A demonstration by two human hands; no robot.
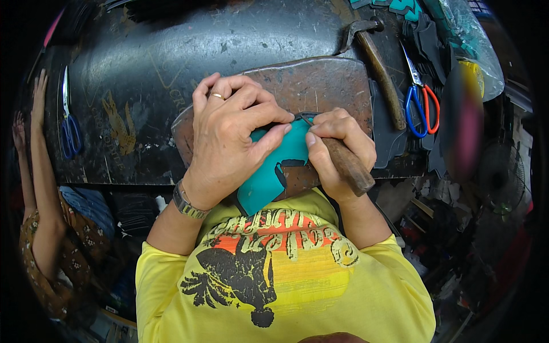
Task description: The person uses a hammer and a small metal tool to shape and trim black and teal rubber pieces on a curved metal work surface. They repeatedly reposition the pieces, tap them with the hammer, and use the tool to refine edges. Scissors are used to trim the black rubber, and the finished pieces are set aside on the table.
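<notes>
A teal cut piece with black edging (269, 171), like a shoe upper part, lies over a worn brown slab (309, 86) at the table's near edge. My left hand (234, 123) pinches its upper edge between thumb and forefinger, the other fingers bent above. My right hand (343, 146) grips a wooden-handled awl (349, 166), the handle slanting down to the right. Its thin dark metal end meets the black folded edge of the piece close to my left fingertips. The exact tip is partly hidden by my fingers.
A hammer (380, 74) lies right of the slab, beside scissors with blue and red handles (420, 108). Blue-handled scissors (70, 126) rest at the table's left. Dark cut pieces (429, 43) and a clear plastic bag (474, 46) sit far right. Another person's arm (46, 188) reaches in at left.
</notes>
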